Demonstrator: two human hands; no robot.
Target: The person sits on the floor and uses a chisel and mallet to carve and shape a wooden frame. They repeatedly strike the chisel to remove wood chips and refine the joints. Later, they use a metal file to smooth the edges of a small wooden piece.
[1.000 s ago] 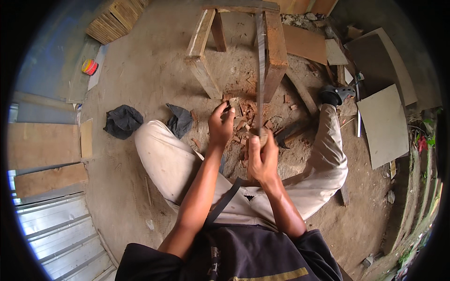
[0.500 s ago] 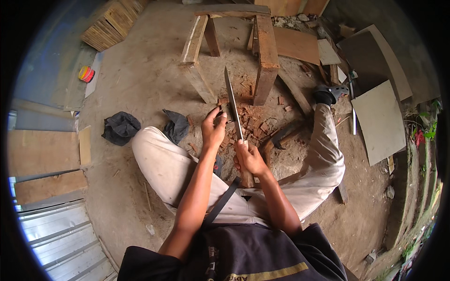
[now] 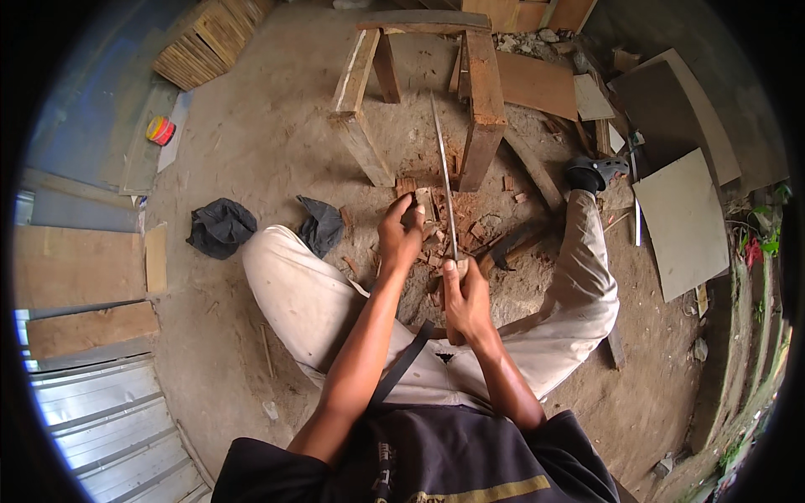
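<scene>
In my right hand is a machete, its wooden handle wrapped by my closed fingers, thumb laid along the top. The machete's long narrow blade points away from me, seen nearly edge-on. My left hand is closed just left of the blade, with a small pale block at its fingertips. That block stands apart from the blade; the fingers partly cover it. Beyond both hands is a wooden frame on legs. Reddish wood chips lie on the ground under and in front of it.
Black cloth or plastic pieces lie by my bent left knee. A curved dark-headed tool rests right of the chips. A plank and several boards lie to the right. A red and yellow tub stands far left.
Both hands have shifted slightly to the right. The machete has turned so that its blade shows more edge-on, and its tip reaches farther away. The pale block now shows at my left fingertips.
</scene>
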